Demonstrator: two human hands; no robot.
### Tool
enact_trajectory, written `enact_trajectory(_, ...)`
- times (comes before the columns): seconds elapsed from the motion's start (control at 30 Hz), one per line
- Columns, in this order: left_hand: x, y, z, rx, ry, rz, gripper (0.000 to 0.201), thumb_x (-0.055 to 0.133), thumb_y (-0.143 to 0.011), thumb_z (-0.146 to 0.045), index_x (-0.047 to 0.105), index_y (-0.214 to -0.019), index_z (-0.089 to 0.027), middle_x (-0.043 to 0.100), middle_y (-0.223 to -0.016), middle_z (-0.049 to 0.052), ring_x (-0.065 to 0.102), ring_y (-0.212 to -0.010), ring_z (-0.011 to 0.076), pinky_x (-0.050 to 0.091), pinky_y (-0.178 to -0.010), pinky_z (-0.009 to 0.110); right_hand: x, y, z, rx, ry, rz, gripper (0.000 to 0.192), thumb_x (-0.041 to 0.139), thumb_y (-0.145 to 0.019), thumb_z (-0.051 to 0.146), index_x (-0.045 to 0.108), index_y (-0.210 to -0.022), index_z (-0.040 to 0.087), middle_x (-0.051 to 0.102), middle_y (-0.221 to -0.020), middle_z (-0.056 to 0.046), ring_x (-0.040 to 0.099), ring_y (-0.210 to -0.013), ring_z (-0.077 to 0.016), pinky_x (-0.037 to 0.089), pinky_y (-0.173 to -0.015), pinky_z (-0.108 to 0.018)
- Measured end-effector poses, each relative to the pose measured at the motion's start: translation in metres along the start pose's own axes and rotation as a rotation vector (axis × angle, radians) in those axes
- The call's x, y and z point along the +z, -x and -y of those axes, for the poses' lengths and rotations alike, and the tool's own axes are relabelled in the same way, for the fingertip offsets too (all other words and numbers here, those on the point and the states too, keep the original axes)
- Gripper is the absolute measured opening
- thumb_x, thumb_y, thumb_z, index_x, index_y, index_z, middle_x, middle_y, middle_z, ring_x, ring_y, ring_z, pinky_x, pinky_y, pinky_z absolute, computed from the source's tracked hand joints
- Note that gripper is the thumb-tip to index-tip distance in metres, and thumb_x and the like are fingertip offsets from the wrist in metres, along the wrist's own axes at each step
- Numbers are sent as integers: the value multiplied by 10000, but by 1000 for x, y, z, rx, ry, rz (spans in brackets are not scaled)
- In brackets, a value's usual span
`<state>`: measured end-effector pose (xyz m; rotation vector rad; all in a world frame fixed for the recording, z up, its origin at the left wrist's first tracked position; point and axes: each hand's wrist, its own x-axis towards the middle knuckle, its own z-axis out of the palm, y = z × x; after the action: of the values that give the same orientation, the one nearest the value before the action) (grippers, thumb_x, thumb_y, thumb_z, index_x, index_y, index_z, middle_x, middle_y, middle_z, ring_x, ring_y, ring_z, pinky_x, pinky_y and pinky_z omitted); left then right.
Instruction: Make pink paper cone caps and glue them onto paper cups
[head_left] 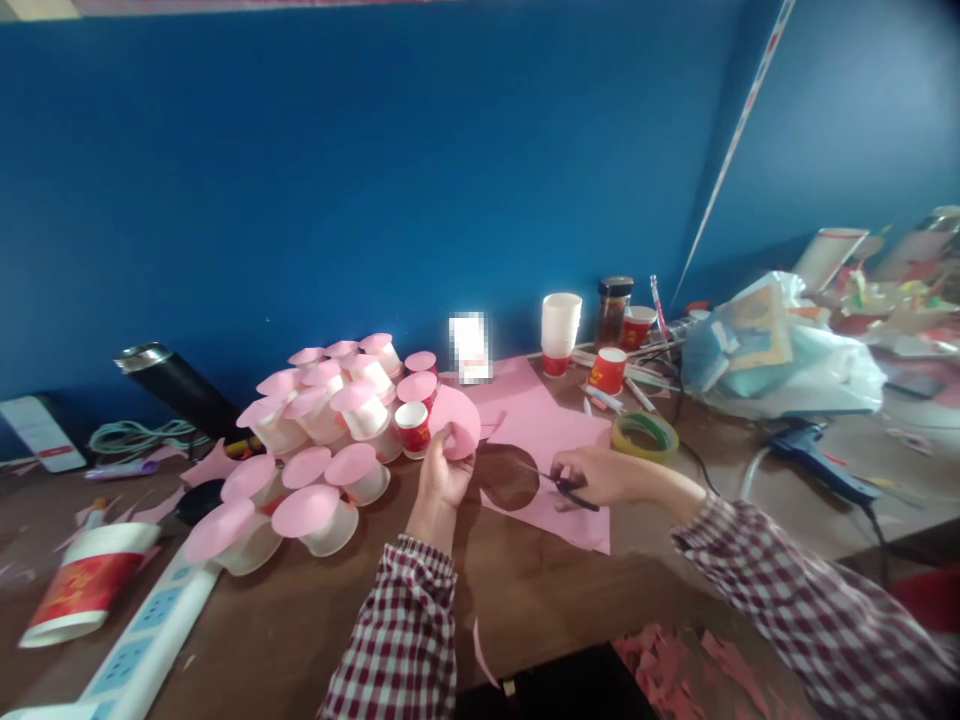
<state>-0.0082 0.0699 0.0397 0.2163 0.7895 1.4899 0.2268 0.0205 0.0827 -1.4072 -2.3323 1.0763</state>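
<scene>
One table (555, 600) underlies two hands (447, 478) (594, 476) holding one disc (459, 412), one scissors (576, 495).

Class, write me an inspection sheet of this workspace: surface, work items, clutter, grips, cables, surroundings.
Surface: brown table, crowded on both sides.
Work items: pink disc; scissors; pink sheet with a rounded gap; many white-and-red cups, most at left topped with pink discs.
Clutter: tape roll, glue gun, plastic bag; tipped cup and leaning black bottle at left; pink scraps at lower right.
Grips: left grip holds the pink disc; right grip holds the scissors.
Cables: black cable runs from the glue gun; power strip at lower left, no plug seen in its visible sockets.
Surroundings: blue wall behind; other people: nothing seen.
</scene>
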Motion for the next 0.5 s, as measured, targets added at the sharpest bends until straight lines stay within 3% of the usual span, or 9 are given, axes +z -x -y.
enact_trajectory(0.1,1,0,1,6,-43,-10,162,668,-677,-168,573,-809,-165,640,-665,-13,616,-581,94,450,-497,172,-2,9,4,16,246,-129,288,681,-672,432,622,-861,223,687,-827,-34,615,-705,-189,387,-567,-243)
enact_trajectory(0.27,3,2,6,-9,-48,33,138,656,-688,-149,585,-806,-166,650,-687,-24,619,-604,89,466,-525,177,7,19,-3,236,586,-415,278,538,-773,270,573,-1046,225,674,-806,-48,615,-698,-204,333,-552,-255)
enact_trajectory(0.37,2,7,10,-37,-152,150,144,686,-675,-180,604,-790,-151,667,-713,-1,632,-643,118,496,-582,219,7,32,-14,228,672,-508,335,547,-770,257,540,-1103,220,666,-900,-65,612,-804,-218,355,-592,-257)
enact_trajectory(0.5,5,20,19,-220,-297,353,232,754,-619,-180,634,-805,-112,689,-795,67,642,-731,150,512,-716,267,-2,53,-37,353,705,-618,419,581,-738,226,518,-1152,204,655,-1012,-88,606,-881,-243,387,-644,-273)
